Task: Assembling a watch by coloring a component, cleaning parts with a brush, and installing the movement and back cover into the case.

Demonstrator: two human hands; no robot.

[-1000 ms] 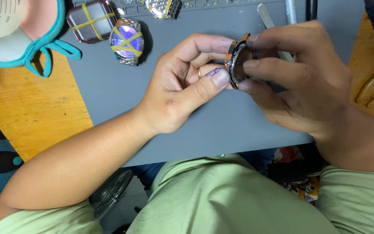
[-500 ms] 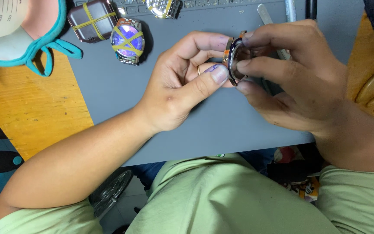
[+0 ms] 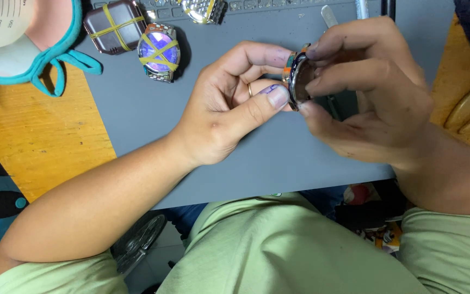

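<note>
Orange-rimmed watch case (image 3: 295, 80) between both hands.

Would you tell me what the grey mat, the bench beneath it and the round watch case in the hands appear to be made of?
Grey mat: likely rubber or silicone, with a matte, even surface.
Bench: wood, with visible grain and an orange-yellow finish.
Round watch case: probably polished metal, with a shiny rim, pinched between the left hand and the right hand.

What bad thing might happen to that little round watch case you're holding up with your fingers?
The round watch case is pinched on edge between the left hand and right hand, above the grey mat. It might slip out and drop onto the mat. It could also roll towards the banded watches nearby. Fingertips pressing its face may leave smudges.
</note>
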